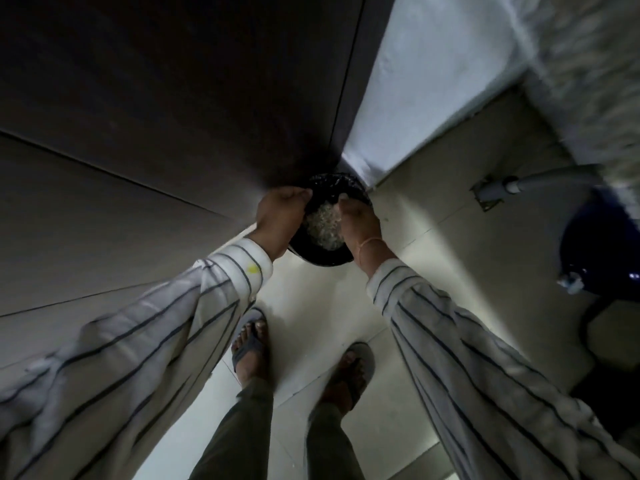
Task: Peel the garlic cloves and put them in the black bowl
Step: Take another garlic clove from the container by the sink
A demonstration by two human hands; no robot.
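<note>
The black bowl sits on no counter; it hangs between the person's hands above the floor, close to where the dark panel meets the white wall. The left grip curls over its left rim and the right grip takes the right rim, both holding the bowl. I'd judge it rigid and fairly light but smooth, so opposite rims are the sensible hold. It is round, glossy and dark. Inside lies a pale flaky heap; cloves or papery skins, I cannot tell, though likely feather-light and easily spilled.
</note>
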